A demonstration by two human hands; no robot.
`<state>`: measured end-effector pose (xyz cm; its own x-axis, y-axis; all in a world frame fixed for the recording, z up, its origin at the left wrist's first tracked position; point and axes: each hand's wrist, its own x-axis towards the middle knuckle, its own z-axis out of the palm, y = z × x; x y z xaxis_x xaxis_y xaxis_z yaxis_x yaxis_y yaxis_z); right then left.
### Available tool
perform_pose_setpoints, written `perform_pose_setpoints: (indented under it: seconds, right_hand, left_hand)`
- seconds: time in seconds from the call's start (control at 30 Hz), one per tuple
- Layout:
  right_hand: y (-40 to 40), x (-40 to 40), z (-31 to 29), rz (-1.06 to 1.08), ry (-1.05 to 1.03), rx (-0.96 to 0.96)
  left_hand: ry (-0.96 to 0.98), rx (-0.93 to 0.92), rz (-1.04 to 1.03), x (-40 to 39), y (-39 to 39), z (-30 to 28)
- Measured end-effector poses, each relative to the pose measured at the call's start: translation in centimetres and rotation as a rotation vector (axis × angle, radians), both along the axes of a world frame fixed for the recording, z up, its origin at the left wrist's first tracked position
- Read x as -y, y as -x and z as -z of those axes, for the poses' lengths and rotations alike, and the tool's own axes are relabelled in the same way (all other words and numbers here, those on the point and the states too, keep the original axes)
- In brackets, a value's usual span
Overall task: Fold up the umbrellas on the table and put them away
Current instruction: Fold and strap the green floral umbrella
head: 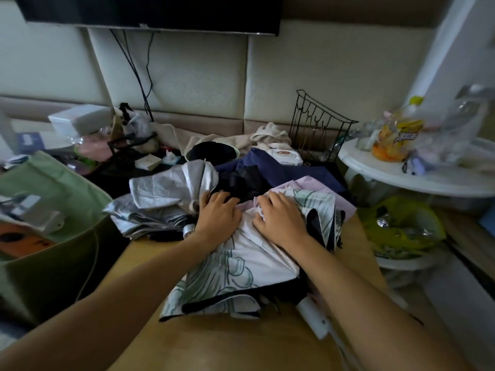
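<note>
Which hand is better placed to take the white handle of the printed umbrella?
Probably the right hand: the white handle lies beside the right forearm, while the left hand is farther off.
</note>
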<state>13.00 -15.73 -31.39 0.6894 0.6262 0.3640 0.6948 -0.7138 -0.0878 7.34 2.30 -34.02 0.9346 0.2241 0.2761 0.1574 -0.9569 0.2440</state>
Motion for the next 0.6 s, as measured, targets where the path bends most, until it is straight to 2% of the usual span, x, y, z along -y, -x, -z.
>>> perform_pose_setpoints:
  seconds: [0.1, 0.27, 0.43, 0.6]
  right_hand:
    - [3.0, 0.6, -1.9, 0.059, 0.054, -0.173]
    - [9.6, 4.1, 0.0, 0.087, 0.176, -0.044]
    - [14.8, 7.2, 2.7, 0.134, 0.209, -0.214]
    - [18.0, 7.5, 3.0, 0.142, -0.009, -0.185]
  left_hand:
    - [-0.021, -0.021, -0.041, 1.6, 2.8, -1.4]
    - [0.118, -0.007, 0.082, 3.7, 9.8, -0.3]
    - [0.176, -0.088, 0.060, 4.0, 15.0, 1.6]
    - [0.216, -0.087, 0.047, 4.7, 18.0, 2.6]
